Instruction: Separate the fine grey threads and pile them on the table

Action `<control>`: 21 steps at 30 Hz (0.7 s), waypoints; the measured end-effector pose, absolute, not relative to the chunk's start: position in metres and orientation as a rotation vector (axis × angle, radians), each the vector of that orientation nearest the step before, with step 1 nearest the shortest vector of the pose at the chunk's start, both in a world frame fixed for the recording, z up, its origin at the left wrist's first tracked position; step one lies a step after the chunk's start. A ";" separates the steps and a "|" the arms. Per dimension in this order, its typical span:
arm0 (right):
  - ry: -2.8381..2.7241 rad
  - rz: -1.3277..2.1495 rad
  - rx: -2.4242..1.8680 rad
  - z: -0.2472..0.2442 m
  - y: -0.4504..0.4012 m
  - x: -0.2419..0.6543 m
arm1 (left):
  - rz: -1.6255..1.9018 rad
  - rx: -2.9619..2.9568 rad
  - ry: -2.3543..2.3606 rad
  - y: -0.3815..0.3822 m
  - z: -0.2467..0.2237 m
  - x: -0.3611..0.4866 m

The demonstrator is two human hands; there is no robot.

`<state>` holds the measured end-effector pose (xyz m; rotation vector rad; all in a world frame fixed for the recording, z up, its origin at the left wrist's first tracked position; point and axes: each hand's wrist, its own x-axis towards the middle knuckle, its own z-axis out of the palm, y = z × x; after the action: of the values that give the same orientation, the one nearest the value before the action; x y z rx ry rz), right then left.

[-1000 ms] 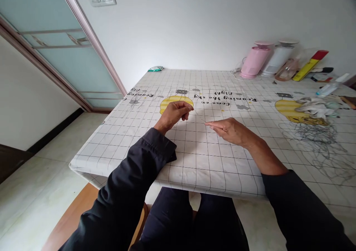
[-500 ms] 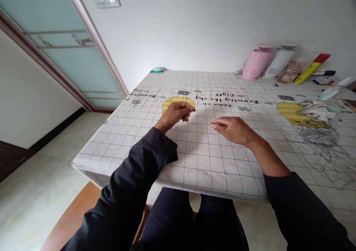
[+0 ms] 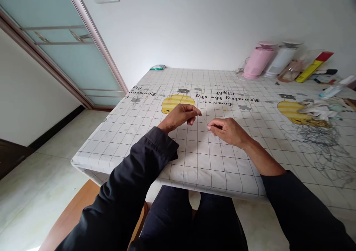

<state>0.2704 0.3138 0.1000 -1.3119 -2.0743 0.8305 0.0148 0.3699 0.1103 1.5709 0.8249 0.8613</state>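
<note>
The left hand (image 3: 182,115) hovers just above the surface (image 3: 211,158), its wrist raised and its fingers curled, thumb and forefinger pinched together on the left end of a thin wire (image 3: 204,119). The right hand (image 3: 226,131) sits a little nearer and to the right, knuckles up, its thumb and forefinger likewise pinched on the wire's other end. The two pinches are close together, and the short stretch of wire between them is so fine that it barely shows against the checked cloth. Both forearms come in from the near edge in dark sleeves (image 3: 133,177), the left bent at the elbow over the edge of the surface, the right pushed up to bare the wrist.

The surface is covered by a white grid-patterned cloth with yellow striped figures and upside-down lettering. Well to the right of the hands lies a loose tangle of grey wire (image 3: 319,143), with a crumpled pale cloth (image 3: 318,110) just beyond it. At the far right edge, against the wall, stand a pink container (image 3: 256,62) and a white container (image 3: 279,60), with a red-and-yellow box (image 3: 314,65) leaning beside them. A small green object (image 3: 157,67) lies at the far left corner. A sliding glass door (image 3: 63,54) fills the left of the scene.
</note>
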 end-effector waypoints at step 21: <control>-1.703 0.296 -1.662 0.096 0.342 0.291 | 0.533 2.418 0.893 0.334 0.091 0.051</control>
<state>0.2908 0.3425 0.0962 -1.6623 -1.7025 0.2963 0.0508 0.3341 0.0912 2.4180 0.8930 0.5332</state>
